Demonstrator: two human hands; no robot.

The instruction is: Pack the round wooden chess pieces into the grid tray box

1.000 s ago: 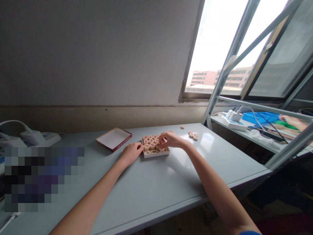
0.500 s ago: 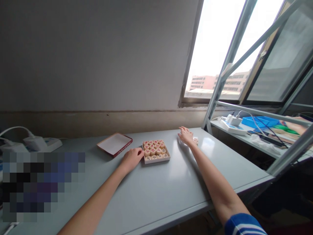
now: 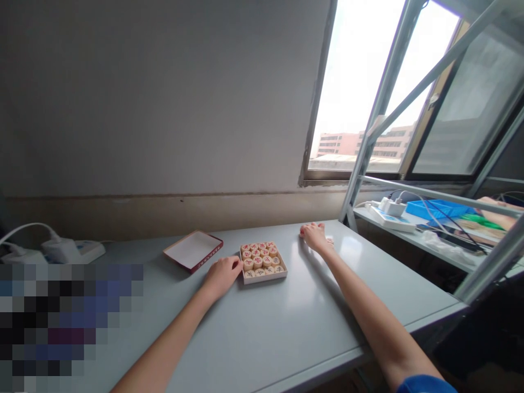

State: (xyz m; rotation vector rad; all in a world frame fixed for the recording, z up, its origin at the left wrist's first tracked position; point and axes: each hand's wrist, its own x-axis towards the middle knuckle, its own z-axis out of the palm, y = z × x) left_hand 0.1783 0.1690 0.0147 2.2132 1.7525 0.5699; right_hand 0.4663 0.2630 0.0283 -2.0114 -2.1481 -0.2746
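Nearest: bare L forearm [image 3: 167,338] and R forearm [image 3: 372,322] enter from bottom edge, blue sleeve [image 3: 421,385] at R elbow. Grey worktop [image 3: 262,338] runs beneath both arms, across most of view.

L hand [image 3: 223,275] lies on worktop, fingers [image 3: 235,265] loosely curled, tips touching L rim of shallow cream tray [image 3: 262,280], no grip on it. Tray sits btw the two hands, approx. mid-worktop, and holds round wooden xiangqi pieces [image 3: 262,259], packed in rows, red & dark characters on top faces.

R hand [image 3: 315,237] is palm down, beyond & to R of tray, near worktop's far edge. Fingers [image 3: 309,229] angled down onto worktop; open or closed on something: cannot tell. Rim of a loose piece [image 3: 330,240] shows just beside R hand, partly hidden by it.

L of tray, just beyond L hand: open box lid [image 3: 208,258], red rim, white inside, lying flat on worktop, near tray but not touching. Far L: white power strip [image 3: 92,251] w/ plug & white cable. Below it, pixelated patch [image 3: 69,322] hides whatever lies there.

To R, past worktop: metal-framed shelf [image 3: 409,240] w/ second power strip [image 3: 391,219], blue tray [image 3: 438,208], dark cables, clear plastic bag [image 3: 444,254]. Behind: plaster wall [image 3: 164,109], open window [image 3: 360,82], pink & beige buildings [image 3: 360,144] outside.
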